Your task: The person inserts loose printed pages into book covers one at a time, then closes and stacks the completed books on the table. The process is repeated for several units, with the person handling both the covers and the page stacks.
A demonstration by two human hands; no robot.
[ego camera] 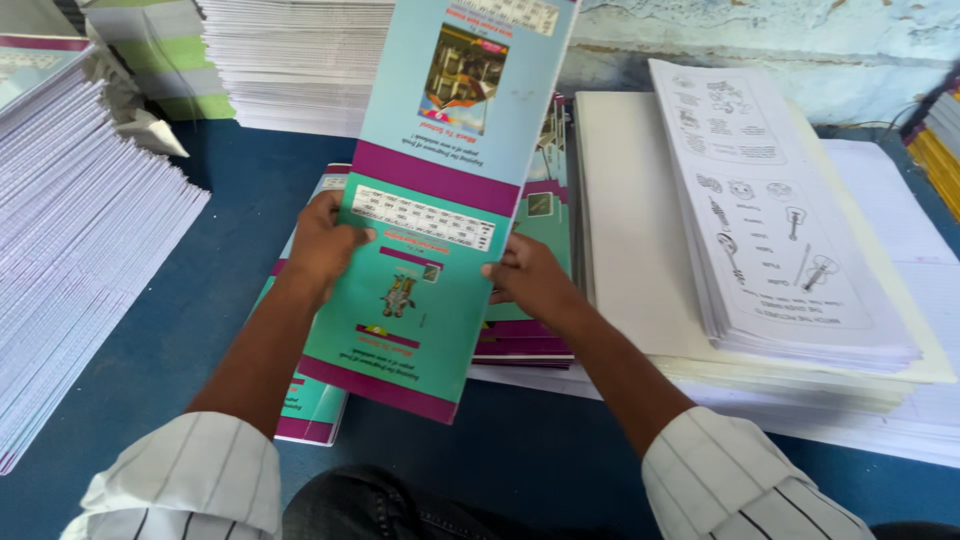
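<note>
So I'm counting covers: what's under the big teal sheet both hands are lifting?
Under the teal cover sheet, held by the left hand and right hand, lie stacks of similar covers on the blue table. The sheet hides their middles, so no count.

tall stack of lined white sheets (70,240) filled the left edge. another white stack (300,60) sat upper centre. printed picture worksheets (770,230) lay right of centre on blank paper (630,240). blue tabletop (220,200) beneath.
</note>
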